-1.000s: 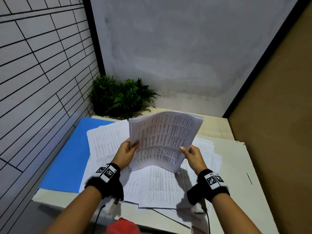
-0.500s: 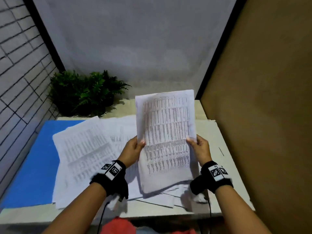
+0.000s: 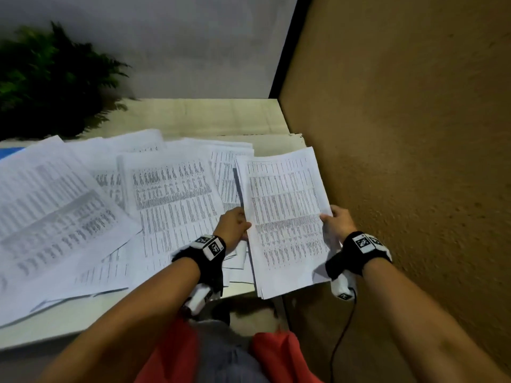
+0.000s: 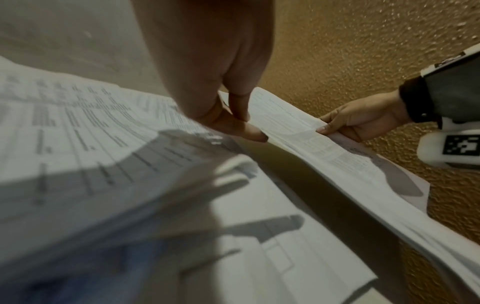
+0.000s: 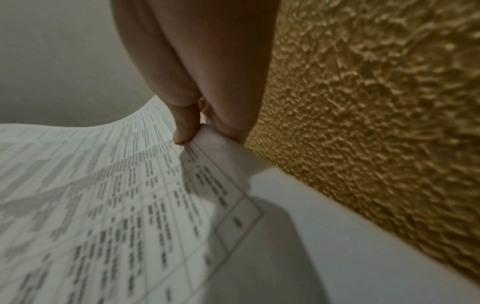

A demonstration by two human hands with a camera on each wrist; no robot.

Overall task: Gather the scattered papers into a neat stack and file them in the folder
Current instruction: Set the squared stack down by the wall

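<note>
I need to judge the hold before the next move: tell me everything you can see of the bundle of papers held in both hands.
The held bundle is a sheaf of white sheets, its top page printed with dense table rows. It hangs tilted near the table's right end, beside the brown wall, its near edges slightly fanned. The left hand pinches its left edge, thumb on top; the right hand pinches its right edge.

L hand [image 4: 226, 115] pinches paper stack [image 4: 324, 148] edge; R hand [image 4: 363, 121] grips far edge, loose sheets [image 4: 103, 144] below.
</note>
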